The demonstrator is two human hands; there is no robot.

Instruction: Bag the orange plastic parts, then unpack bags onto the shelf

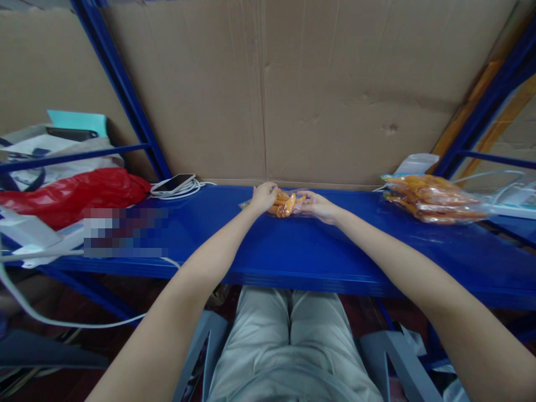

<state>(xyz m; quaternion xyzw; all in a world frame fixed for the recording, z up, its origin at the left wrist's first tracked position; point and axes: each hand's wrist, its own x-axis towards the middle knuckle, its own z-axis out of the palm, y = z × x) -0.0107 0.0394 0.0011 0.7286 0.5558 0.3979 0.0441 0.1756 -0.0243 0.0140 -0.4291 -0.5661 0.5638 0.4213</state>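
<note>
A clear plastic bag (285,207) with a shiny orange item inside lies at the back of the blue shelf, close to the cardboard. What kind of item it is, I cannot make out. My left hand (263,196) is closed over the bag's left part, and a bit of the wrapping sticks out to the left beneath it. From the other side, my right hand (319,206) grips the bag's right edge between bent fingers. Both forearms reach forward across the shelf.
Similar orange packs (431,198) are stacked at the right. Toward the left lie a phone (178,183) on a coiled white cable, a red plastic bag (84,192) and a white power strip (33,234). Cardboard (318,100) walls the back; blue posts (121,84) frame the sides.
</note>
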